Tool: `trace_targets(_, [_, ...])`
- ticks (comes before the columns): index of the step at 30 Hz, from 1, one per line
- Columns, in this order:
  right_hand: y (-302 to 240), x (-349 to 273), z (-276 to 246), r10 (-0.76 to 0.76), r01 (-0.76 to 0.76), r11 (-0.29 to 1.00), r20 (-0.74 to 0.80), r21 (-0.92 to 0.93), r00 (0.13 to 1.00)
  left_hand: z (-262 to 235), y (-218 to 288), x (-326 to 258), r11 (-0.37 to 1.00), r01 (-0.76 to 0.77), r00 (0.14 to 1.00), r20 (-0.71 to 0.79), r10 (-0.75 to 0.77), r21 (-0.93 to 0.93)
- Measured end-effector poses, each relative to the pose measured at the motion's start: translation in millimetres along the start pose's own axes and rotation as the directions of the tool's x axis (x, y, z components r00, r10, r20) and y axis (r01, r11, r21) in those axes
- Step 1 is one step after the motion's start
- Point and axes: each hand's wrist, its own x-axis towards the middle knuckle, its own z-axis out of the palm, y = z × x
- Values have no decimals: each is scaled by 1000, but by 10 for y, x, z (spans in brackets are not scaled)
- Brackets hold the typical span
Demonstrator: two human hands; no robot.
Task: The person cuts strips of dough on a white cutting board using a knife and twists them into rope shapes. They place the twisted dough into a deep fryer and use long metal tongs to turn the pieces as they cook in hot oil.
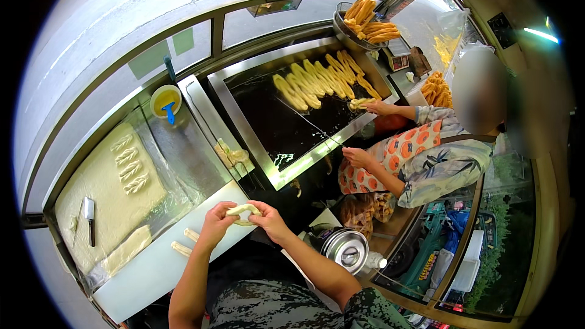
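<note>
Between my hands, a pale dough strip [246,207] is bent into a small loop above the edge of the white board [145,283]. My left hand [218,222] pinches one end of the loop, and my right hand [270,223] the other. Left of my left hand, two short dough pieces [181,248] lie on the board. Farther left spreads a large dough slab [100,189], with several twisted dough pieces [130,170] on it. A knife [90,220] with a black handle rests on the slab.
Ahead, a wide fryer [244,106] of dark oil holds several frying dough sticks [304,85]. A co-worker [420,158] at its right reaches over it with a long thin rod. A bowl with a blue brush [166,99] stands back left; a steel lidded pot [347,251] is near my right arm.
</note>
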Motion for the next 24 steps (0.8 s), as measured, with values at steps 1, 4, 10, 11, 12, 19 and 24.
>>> trace_targets(1, [37,45,-33,-32,25,994,-62,-107,998,7,-16,5,998,20,998,-63,-24,-67])
trace_targets(4, [83,135,-107,156,-133,986,-279,98,948,9,-72,32,978,57,968,-227,-103,-203])
trace_targets(10, [377,308,57,115,-44,982,-402,181,908,-101,-35,183,906,-55,891,-389,235,421])
trace_targets(11, [487,380,157,96,-24,985,-427,169,899,-139,-125,189,773,-185,848,-300,438,607])
trace_targets(12, [426,369,344,95,-11,979,-410,201,907,-152,-6,121,756,-261,874,-186,449,600])
trace_targets(19, [297,288,970,236,-224,904,12,364,972,-578,-128,-300,890,-140,919,-277,280,434])
trace_targets(24, [511,368,1690,261,-264,963,-51,-59,964,-1210,-715,-557,997,-81,856,-511,75,11])
